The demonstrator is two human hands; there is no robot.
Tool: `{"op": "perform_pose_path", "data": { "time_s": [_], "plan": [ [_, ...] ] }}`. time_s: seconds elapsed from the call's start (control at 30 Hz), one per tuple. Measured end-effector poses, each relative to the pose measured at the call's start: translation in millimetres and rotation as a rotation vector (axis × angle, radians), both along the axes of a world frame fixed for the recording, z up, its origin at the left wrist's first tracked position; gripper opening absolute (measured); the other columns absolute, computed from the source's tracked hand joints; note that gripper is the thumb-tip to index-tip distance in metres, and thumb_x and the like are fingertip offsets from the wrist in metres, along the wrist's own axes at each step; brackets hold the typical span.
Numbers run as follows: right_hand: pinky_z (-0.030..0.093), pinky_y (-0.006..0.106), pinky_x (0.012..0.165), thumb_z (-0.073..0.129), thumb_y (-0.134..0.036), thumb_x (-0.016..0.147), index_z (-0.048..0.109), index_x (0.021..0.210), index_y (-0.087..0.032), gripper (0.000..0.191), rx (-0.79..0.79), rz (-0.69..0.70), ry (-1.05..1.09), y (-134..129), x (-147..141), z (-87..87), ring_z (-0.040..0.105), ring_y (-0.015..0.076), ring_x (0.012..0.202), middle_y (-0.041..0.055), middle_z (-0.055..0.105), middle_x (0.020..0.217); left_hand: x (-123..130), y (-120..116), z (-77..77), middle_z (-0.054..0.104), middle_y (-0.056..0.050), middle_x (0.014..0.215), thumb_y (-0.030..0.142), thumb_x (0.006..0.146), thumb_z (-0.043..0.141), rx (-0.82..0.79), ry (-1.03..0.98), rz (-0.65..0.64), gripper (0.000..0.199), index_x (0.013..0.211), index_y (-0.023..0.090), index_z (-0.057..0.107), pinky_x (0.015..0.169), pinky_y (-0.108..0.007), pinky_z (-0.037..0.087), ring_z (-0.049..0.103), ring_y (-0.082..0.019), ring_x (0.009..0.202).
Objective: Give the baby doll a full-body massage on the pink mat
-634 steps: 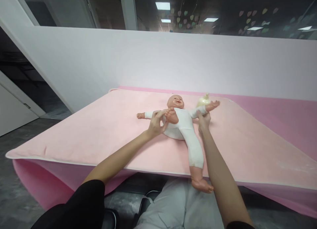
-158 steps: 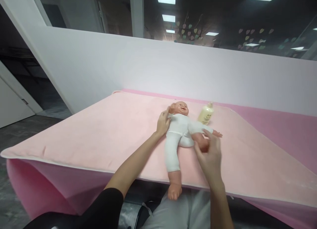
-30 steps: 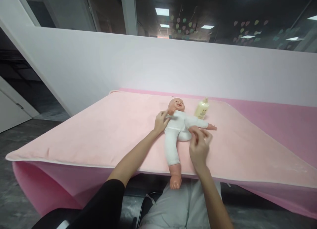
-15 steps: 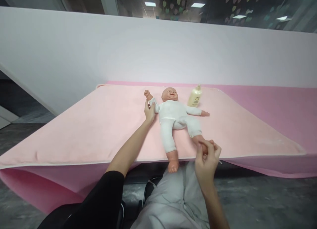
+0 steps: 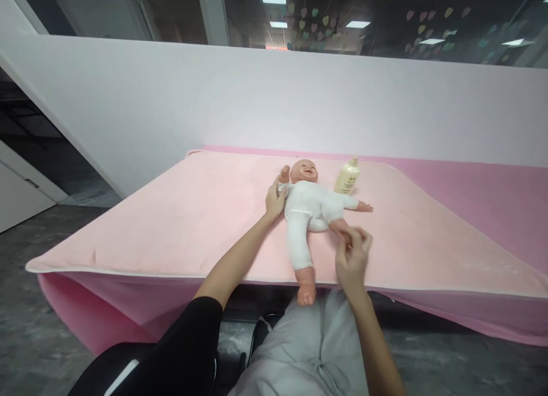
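A baby doll [image 5: 305, 201] in a white suit lies on its back on a pink towel [image 5: 205, 213], head toward the wall. My left hand [image 5: 276, 201] is closed round the doll's arm on the left, near its wrist, and that arm is bent up beside the head. My right hand [image 5: 353, 253] grips the doll's foot on the right; the fingers hide most of the foot, and that leg is bent. The doll's other leg hangs straight over the table's front edge. A pale yellow lotion bottle [image 5: 347, 177] stands beyond the doll's outstretched arm.
A white partition [image 5: 274, 99] rises behind the table, with dark glass above it. Pink cloth [image 5: 462, 185] covers the table's right side under the towel. My lap in grey trousers [image 5: 299, 350] is just below the front edge.
The leg in my right hand has been bent up toward the doll's body. The arm in my left hand has moved inward, closer to the doll's head. The view has shifted a little.
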State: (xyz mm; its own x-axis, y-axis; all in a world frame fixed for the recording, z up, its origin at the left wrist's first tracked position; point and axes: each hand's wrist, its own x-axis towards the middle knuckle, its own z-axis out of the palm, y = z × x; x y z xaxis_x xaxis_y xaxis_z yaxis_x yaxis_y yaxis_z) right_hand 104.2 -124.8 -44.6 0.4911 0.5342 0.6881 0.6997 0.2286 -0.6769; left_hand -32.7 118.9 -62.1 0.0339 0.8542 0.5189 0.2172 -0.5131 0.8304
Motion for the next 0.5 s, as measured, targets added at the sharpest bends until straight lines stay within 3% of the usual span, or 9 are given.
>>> {"op": "perform_pose_path", "data": {
  "time_s": [0.1,0.2,0.27,0.33,0.43,0.5],
  "plan": [
    [0.048,0.032,0.084,0.055,-0.034,0.089,0.064,0.098,-0.016,0.022,0.025,-0.143,0.022,-66.1,-9.3,-24.7,0.054,0.0183,0.098,0.0107,0.048,0.102,-1.7,9.2,-5.6,0.060,-0.011,0.130,0.038,0.091,0.050,-0.179,-0.226,0.135,0.061,0.148,0.023,0.032,0.097,-0.035,0.047,0.059,-0.023,0.115],
    [0.047,0.032,0.083,0.055,-0.035,0.090,0.063,0.095,-0.015,0.023,0.006,-0.173,0.070,-81.0,-12.2,-37.7,0.054,0.0184,0.097,0.0115,0.049,0.102,-1.4,10.7,-5.5,0.061,-0.013,0.128,0.038,0.091,0.050,-0.235,-0.296,0.181,0.064,0.149,0.021,0.029,0.093,-0.035,0.049,0.062,-0.022,0.110],
    [0.048,0.033,0.083,0.054,-0.037,0.089,0.063,0.095,-0.014,0.025,0.039,-0.165,0.059,-56.9,-8.8,-32.2,0.053,0.0193,0.098,0.0118,0.048,0.101,0.1,5.6,-1.7,0.060,-0.012,0.129,0.037,0.089,0.053,-0.168,-0.245,0.124,0.064,0.147,0.021,0.034,0.093,-0.035,0.049,0.062,-0.022,0.108],
    [0.048,0.034,0.085,0.052,-0.038,0.090,0.064,0.097,-0.015,0.027,0.050,-0.123,0.015,-16.0,-2.7,-17.1,0.053,0.0199,0.100,0.0117,0.046,0.102,2.5,-3.4,4.0,0.060,-0.010,0.130,0.034,0.085,0.058,-0.050,-0.118,0.024,0.060,0.143,0.023,0.043,0.098,-0.036,0.048,0.060,-0.023,0.112],
    [0.048,0.036,0.090,0.045,-0.036,0.091,0.066,0.102,-0.017,0.030,-0.082,0.013,-0.060,43.9,6.7,9.2,0.053,0.0201,0.104,0.0116,0.044,0.108,6.5,-17.5,12.1,0.062,-0.008,0.126,0.028,0.083,0.060,0.142,0.117,-0.128,0.048,0.130,0.023,0.058,0.104,-0.037,0.044,0.057,-0.023,0.117],
    [0.049,0.037,0.090,0.044,-0.034,0.091,0.067,0.103,-0.018,0.031,-0.152,0.052,-0.063,62.4,11.2,18.5,0.054,0.0201,0.105,0.0115,0.043,0.109,8.1,-21.6,14.2,0.063,-0.009,0.123,0.026,0.083,0.057,0.203,0.181,-0.185,0.043,0.126,0.022,0.062,0.103,-0.037,0.045,0.058,-0.023,0.115]
  ]
}}
